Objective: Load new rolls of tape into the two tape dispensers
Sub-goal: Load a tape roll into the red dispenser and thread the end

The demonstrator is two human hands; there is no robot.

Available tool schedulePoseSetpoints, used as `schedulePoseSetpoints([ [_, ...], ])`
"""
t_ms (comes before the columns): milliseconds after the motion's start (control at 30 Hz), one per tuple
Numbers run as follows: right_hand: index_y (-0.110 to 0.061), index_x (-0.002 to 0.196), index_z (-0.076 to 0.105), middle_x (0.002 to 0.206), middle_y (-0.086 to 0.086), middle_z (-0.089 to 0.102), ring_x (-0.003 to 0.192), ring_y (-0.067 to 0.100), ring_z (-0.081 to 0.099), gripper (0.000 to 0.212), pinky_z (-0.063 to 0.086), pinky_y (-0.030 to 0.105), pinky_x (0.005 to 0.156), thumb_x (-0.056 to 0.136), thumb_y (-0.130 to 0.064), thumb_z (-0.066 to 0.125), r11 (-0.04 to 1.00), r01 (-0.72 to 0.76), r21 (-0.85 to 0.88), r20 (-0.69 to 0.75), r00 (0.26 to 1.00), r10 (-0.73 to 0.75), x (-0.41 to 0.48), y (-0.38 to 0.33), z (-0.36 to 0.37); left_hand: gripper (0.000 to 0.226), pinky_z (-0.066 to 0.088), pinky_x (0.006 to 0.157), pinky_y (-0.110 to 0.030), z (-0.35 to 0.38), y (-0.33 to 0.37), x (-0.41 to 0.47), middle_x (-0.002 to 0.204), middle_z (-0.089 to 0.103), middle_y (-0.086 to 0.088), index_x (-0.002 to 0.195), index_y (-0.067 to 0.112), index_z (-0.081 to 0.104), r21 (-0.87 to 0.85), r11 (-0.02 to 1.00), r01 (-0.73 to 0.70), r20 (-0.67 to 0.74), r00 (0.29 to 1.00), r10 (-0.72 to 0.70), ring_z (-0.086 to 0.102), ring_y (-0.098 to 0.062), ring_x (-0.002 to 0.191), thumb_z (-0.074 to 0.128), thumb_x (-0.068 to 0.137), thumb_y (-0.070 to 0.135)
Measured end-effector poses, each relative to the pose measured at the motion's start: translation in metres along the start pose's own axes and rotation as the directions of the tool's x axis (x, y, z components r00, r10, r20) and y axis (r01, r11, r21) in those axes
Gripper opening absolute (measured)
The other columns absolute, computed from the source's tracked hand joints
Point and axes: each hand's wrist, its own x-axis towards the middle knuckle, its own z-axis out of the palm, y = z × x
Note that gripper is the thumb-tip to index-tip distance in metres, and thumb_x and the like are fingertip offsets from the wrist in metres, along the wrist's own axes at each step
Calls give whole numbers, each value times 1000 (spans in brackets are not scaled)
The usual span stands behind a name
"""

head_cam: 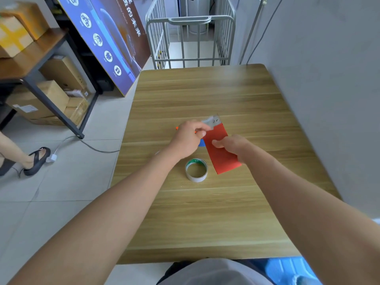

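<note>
This looks like a stockroom or the back office of a small business. A dark metal-framed rack [47,93] with wooden shelves stands to the left, stacked with sealed cardboard cartons [37,101], several bearing shipping labels. A large printed display board [107,38] with icons and Chinese lettering leans against it. Beyond the wooden bench [205,212] stands a grey metal roll cage trolley [191,36], the kind used for moving goods. The floor is pale tile [51,192], with a cable [90,147] trailing across it, and the walls are plain grey.
</note>
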Motion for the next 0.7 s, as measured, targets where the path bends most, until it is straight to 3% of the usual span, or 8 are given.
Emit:
schedulePoseSetpoints([
  [67,-3,118,56,120,16,62,109,33,60,41,46,44,99,87,-28,66,1000,11,7,-17,1000,-11,0,-3,-2,31,34,86,-13,9,3,2,121,62,-7,115,11,64,13,1000,-9,41,999,9,56,-18,108,46,92,1],
  [167,0,124,53,126,19,59,115,35,57,43,44,48,103,90,-25,61,1000,24,13,-21,999,-23,-3,-6,-6,36,33,93,-17,24,5,5,128,56,-7,122,11,60,34,999,-27,71,997,25,52,-21,119,44,92,-1],
  [433,-4,119,56,116,17,62,95,26,57,29,48,41,93,91,-11,54,991,47,128,-64,997,-39,-3,3,-21,40,24,98,-11,58,5,8,130,46,-11,125,6,54,51,992,-116,71,991,112,45,-22,123,44,88,-7],
  [700,3,124,55,124,22,60,114,35,57,37,46,37,91,93,-17,52,985,85,-148,-174,979,-111,3,18,-36,45,21,95,-6,90,9,15,137,46,-14,131,4,49,-103,995,-8,120,993,20,43,-24,129,44,88,-8],
])
